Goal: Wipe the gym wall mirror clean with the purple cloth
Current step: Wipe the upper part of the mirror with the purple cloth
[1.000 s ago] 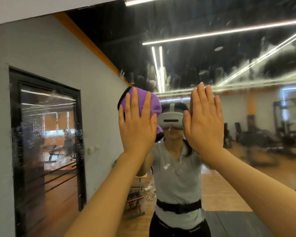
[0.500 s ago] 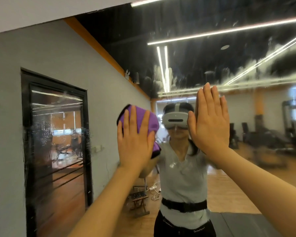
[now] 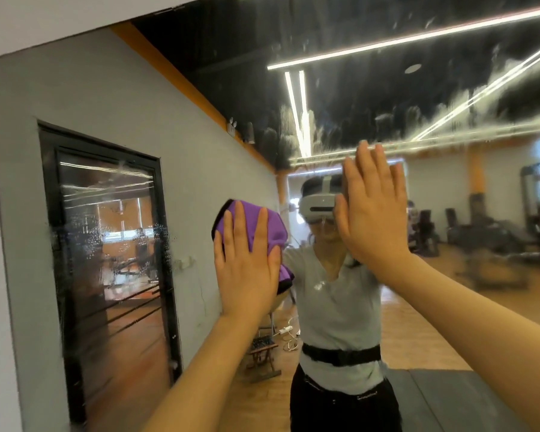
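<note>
Lower than a second ago, the purple cloth (image 3: 264, 232) sits at frame centre, pressed to the mirror (image 3: 387, 88) by the flat, straight-fingered left hand (image 3: 247, 260), beside the equally flat, empty right hand (image 3: 371, 210).

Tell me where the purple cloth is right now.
The purple cloth is left of centre in the head view, pressed flat against the wall mirror under the left hand, beside the right hand.
</note>
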Motion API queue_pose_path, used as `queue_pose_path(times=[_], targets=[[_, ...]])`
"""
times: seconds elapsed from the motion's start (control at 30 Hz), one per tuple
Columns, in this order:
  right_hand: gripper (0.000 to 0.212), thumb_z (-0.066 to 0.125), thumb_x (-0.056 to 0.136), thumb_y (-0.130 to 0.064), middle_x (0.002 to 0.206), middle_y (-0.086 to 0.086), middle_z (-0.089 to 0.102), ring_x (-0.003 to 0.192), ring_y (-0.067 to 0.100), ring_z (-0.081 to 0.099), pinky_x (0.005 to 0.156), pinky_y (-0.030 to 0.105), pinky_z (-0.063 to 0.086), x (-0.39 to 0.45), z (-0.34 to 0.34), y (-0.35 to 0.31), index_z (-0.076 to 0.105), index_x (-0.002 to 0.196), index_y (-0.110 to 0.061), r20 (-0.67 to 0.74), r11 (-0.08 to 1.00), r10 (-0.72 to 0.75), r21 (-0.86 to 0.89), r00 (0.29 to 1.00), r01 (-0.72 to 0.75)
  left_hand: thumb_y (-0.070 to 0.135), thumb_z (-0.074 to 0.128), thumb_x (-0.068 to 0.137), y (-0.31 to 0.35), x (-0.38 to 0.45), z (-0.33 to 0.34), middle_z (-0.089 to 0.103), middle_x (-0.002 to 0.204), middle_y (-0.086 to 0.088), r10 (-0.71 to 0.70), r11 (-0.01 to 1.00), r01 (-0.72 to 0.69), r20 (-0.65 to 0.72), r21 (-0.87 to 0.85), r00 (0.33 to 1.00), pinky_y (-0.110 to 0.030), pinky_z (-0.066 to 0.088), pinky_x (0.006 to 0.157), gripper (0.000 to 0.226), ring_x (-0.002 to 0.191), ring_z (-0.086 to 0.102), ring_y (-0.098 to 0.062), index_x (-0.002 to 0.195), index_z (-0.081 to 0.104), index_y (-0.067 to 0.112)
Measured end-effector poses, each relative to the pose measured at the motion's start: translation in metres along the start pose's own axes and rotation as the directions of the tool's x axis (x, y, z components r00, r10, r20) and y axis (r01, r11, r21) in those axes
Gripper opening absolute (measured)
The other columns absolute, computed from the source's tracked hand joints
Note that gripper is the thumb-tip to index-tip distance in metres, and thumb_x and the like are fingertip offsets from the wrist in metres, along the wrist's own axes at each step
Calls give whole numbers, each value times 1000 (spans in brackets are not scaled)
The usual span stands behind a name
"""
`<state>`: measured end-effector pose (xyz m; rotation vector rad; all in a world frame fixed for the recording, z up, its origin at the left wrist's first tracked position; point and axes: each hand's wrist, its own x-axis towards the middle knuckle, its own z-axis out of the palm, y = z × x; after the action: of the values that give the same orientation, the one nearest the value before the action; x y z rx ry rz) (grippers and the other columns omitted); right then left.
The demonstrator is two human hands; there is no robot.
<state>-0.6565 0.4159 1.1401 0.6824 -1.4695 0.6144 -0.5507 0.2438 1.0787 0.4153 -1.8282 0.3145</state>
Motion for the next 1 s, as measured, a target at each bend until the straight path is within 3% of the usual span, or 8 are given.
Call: queue_pose_path(times=[0.23,0.37,0.43,0.53,0.63,0.83,1.0], targets=[[56,28,99,-22,160,20,29,150,37,22,121,54,22,-5,31,-79,39,151,-3,15,980,-188,66,982,186,47,3,106,-19,-77,11,20,161,-21,-10,999,7,77,41,997,-47,17,119,61,147,21,-37,156,20,15],[58,25,101,-24,163,18,22,153,33,15,123,51,13,-8,42,-84,30,155,-4,50,976,-217,-24,975,218,42,22,102,-43,-42,6,10,164,-15,-77,997,77,-8,7,997,-43,11,123,61,151,13,-32,158,11,20],[57,25,104,-29,164,17,21,153,32,15,123,50,10,-8,42,-85,29,155,-5,36,976,-214,-41,976,215,44,18,100,-58,-4,-4,7,165,-13,-151,988,150,-23,-26,988,-42,9,122,63,152,7,-29,158,2,24],[60,27,106,-38,165,16,17,154,31,11,124,48,5,-7,43,-86,26,157,-7,52,976,-207,-58,977,210,50,8,97,-71,43,-19,5,166,-12,-199,979,198,-15,-51,980,-43,6,122,68,153,4,-30,159,6,23],[61,27,105,-39,165,16,17,154,31,10,124,46,1,-7,44,-86,26,157,-7,50,975,-208,-69,977,211,49,11,98,-74,54,-19,11,166,-14,-181,983,179,-48,-51,982,-45,9,122,67,152,9,-33,159,15,20],[60,29,106,-39,165,16,16,154,32,9,124,48,4,-7,46,-85,20,158,-10,21,974,-220,-57,975,221,42,24,102,-73,-16,3,10,165,-14,-136,990,135,-35,-34,990,-46,10,121,61,152,10,-32,158,11,22],[60,29,105,-42,165,17,17,153,33,10,123,50,5,-7,46,-86,27,157,-13,8,973,-226,-43,974,227,46,10,105,-82,-66,11,10,165,-16,-84,996,83,41,33,996,-43,9,122,59,151,13,-35,158,13,19]])
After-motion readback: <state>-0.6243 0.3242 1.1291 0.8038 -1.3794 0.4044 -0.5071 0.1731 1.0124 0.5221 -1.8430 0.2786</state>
